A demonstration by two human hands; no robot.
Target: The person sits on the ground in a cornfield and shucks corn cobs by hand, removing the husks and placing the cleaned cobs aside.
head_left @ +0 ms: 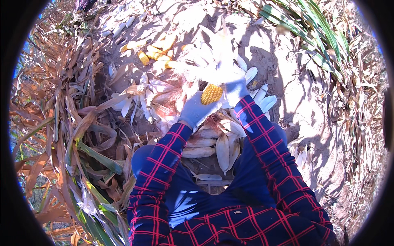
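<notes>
Yellow cob (211, 94): in the grasp of the gloved left hand (198, 109), its kernels bare and rising from the top of those fingers, on the side toward the right hand (237, 87).
Left glove: fingers curled around the cob, no wider than its girth.
Right glove: just right of the cob; glare washes out its fingers, so I cannot tell how far apart they are or whether they have hold of anything.
Red-brown silk and papery husks (164, 92): left of the left fingers, loosely heaped close by, crowding that side.
Husk-wrapped ears (201, 143): on the near side of the left fingers, between the knees, filling the space below the hands.
Bare yellow cobs (158, 53): beyond the left fingers and to their left, in a loose group on the soil (262, 57).
Pale husks (266, 102): right of the right fingers, near the wrist.
Dry stalks (67, 106): well left of the left fingers, a tall tangled bank.
Green leaves (305, 30): well beyond the right fingers, to their right.
</notes>
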